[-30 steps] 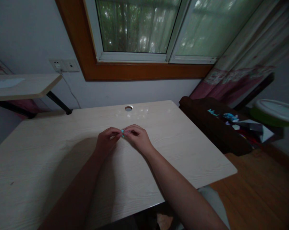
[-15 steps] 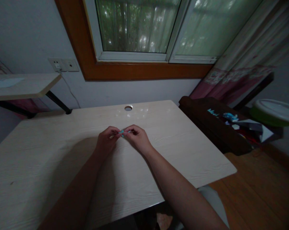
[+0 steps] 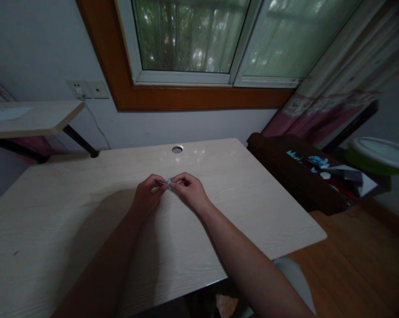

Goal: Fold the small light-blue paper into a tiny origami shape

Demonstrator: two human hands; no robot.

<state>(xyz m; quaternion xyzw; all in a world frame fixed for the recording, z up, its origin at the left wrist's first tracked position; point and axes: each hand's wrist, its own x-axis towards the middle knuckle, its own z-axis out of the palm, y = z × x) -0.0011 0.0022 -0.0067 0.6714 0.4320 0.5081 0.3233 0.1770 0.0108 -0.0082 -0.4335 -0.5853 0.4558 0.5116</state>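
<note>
A small light-blue folded piece (image 3: pixel 169 183), which looks like paper, is pinched between my two hands above the middle of the pale wooden desk (image 3: pixel 252 212). My left hand (image 3: pixel 149 190) grips its left side between thumb and fingertips. From the right, my right hand (image 3: pixel 190 189) pinches the other side the same way. The fingertips of both hands nearly meet, and they hide most of the piece, so its full shape cannot be made out.
A round cable hole (image 3: pixel 177 150) lies near the desk's back edge. At left stands a raised shelf (image 3: pixel 37 119) on black legs. On the right, a dark brown cabinet (image 3: pixel 272 154) carries blue folded pieces (image 3: pixel 318 162), papers (image 3: pixel 348 174) and a green tub with a white lid (image 3: pixel 381 154).
Both hands stay almost where they were, still pinching the light-blue piece. The piece has shifted very slightly to the right between the fingertips.
</note>
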